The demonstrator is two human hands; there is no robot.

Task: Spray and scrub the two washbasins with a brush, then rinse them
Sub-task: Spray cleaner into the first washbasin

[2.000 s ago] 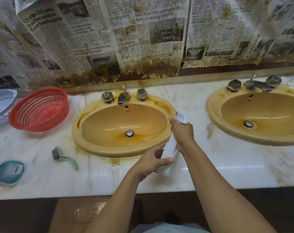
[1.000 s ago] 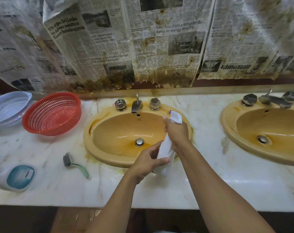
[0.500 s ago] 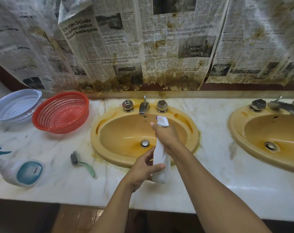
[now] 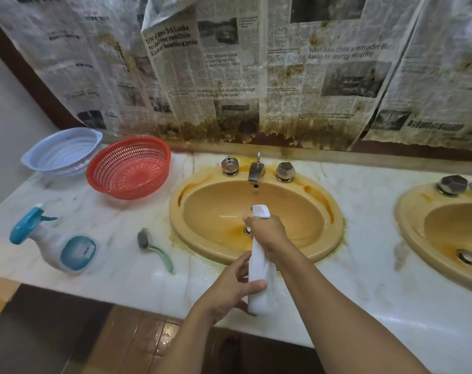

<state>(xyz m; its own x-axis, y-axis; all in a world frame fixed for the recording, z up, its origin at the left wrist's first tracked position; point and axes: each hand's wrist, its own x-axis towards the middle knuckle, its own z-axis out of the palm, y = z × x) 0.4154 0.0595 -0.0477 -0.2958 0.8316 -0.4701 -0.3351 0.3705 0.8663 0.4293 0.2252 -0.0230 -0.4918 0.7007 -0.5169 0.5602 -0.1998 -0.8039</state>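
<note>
Two stained yellow washbasins are set in a marble counter: the left basin [image 4: 216, 211] in the middle of the view, the right basin [image 4: 418, 225] cut off at the right edge. I hold a white spray bottle [image 4: 260, 271] over the left basin's front rim, its nozzle pointing into the bowl. My right hand [image 4: 270, 233] grips the bottle's neck and trigger. My left hand [image 4: 232, 290] holds the bottle's lower body. A small brush with a green handle [image 4: 155, 249] lies on the counter left of the basin.
A second spray bottle with a blue head [image 4: 54, 241] lies on its side at the far left. A red basket [image 4: 129, 168] and a white colander [image 4: 62, 152] stand at the back left. Stained newspaper [image 4: 229, 76] covers the wall. The left basin's tap [image 4: 256, 170] is shut off.
The view has swung left and the left basin now sits centred. Both hands moved the white bottle from the basin's right rim to over its front, nozzle aimed into the bowl.
</note>
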